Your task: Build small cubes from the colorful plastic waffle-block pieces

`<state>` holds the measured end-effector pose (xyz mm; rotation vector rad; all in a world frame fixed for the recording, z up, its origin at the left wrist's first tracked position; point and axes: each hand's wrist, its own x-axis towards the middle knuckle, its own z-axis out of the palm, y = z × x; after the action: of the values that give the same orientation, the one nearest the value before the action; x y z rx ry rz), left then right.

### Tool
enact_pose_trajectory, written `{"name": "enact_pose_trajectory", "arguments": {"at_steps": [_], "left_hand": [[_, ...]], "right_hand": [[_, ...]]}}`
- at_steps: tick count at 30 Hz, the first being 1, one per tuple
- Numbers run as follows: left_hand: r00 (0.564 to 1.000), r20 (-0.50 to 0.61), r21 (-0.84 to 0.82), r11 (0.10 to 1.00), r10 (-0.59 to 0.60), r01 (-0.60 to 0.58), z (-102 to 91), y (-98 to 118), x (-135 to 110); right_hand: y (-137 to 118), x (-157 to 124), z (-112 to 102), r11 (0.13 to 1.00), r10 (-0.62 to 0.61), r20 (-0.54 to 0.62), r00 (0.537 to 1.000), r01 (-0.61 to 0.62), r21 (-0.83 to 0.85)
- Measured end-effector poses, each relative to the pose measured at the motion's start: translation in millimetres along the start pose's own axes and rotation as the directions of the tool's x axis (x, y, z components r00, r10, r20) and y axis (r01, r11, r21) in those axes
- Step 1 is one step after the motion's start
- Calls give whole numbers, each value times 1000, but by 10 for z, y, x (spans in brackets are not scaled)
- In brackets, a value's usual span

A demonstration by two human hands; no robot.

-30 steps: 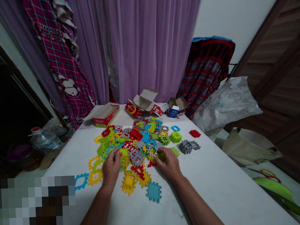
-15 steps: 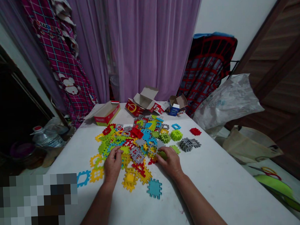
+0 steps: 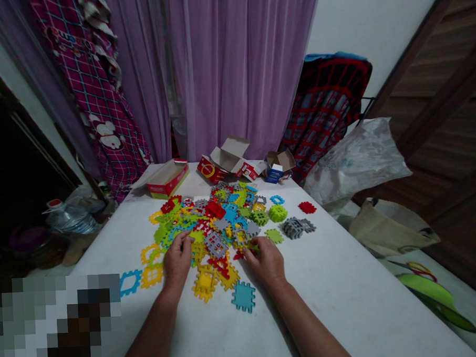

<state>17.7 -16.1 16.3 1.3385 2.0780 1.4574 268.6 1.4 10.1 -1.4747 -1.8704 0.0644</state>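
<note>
A heap of colourful toothed plastic building tiles spreads over the white table (image 3: 237, 336). At the heap's near left, my left hand (image 3: 178, 261) is closed, thumb against curled fingers, with a lime tile (image 3: 197, 236) by its fingertips; whether it grips anything is hidden. My right hand (image 3: 268, 262) curls at the right side of the heap, a green tile (image 3: 255, 248) partly visible between thumb and fingers. Between the hands lie a grey window tile (image 3: 216, 244) and a red triangular piece (image 3: 220, 267). Nearer me are a yellow tile (image 3: 204, 282) and a teal square tile (image 3: 243, 296).
Behind the heap stand an open red-green box (image 3: 168, 182), an open red box (image 3: 212, 170) and a small blue box (image 3: 274, 173). To the right lie joined grey pieces (image 3: 295, 227), a lime rounded piece (image 3: 278, 213) and a red piece (image 3: 307, 207).
My right hand has drawn slightly back toward me, its fingers more curled, uncovering more of a grey tile and a lime tile beyond it. My left hand has barely moved. The view has shifted slightly.
</note>
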Motion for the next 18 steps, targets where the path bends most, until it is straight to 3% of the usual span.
{"name": "enact_pose_trajectory", "arguments": {"at_steps": [8, 18], "left_hand": [[1000, 6, -3, 1000, -11, 11, -11, 30, -9], [1000, 13, -18, 1000, 7, -7, -6, 8, -1]], "right_hand": [[-161, 12, 97, 993, 111, 12, 994, -111, -48], [-170, 25, 138, 992, 75, -10, 997, -76, -97]]}}
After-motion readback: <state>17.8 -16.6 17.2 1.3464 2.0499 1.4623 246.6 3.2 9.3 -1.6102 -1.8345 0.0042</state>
